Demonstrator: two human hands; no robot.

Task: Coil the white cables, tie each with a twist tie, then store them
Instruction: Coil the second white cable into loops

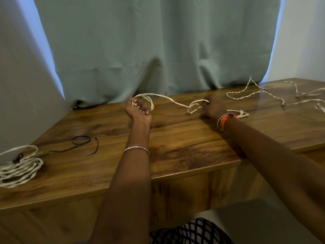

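Observation:
My left hand (138,110) is raised palm-up over the wooden table (175,147) with a few loops of a white cable (168,99) wound round its fingers. The cable runs right to my right hand (213,107), which pinches a fold of it just above the table. Beyond that hand the loose cable (255,93) trails in bends across the far right of the table. A coiled white cable (21,169), bound with a dark tie, lies at the left edge. Black twist ties (81,140) lie loose beside it.
A grey-green curtain (158,50) hangs down to the table's back edge. White walls flank it on both sides. The table's front edge runs below my forearms, and patterned cloth (190,233) shows at the bottom.

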